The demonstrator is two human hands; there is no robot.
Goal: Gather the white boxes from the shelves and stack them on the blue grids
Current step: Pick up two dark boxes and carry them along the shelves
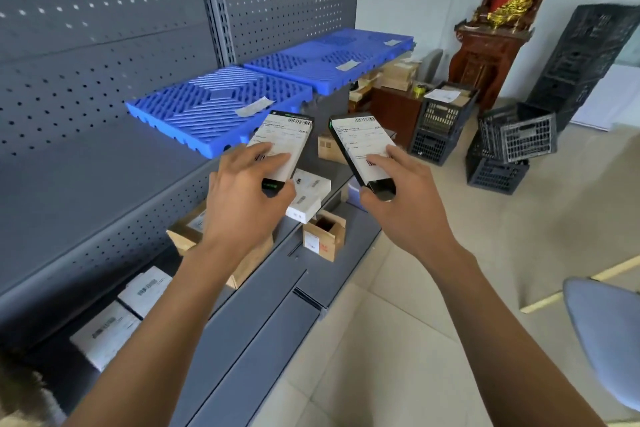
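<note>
Dark plastic crates [512,146] stand stacked on the tiled floor, one tilted on top of another. Behind them is a carved wooden cabinet [486,59] with a golden ornament [512,5]. A tall black crate stack [585,59] leans against the wall.

Beside the matt grey perforated metal shelf [104,163], you see ribbed blue plastic grids [214,107]; below it, plain brown cardboard cartons [323,236] and smooth white boxes [104,336].

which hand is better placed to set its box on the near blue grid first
Left, probably. The left hand holds its box right at the near blue grid's front edge, while the right hand and its box sit off past the shelf edge.
</note>
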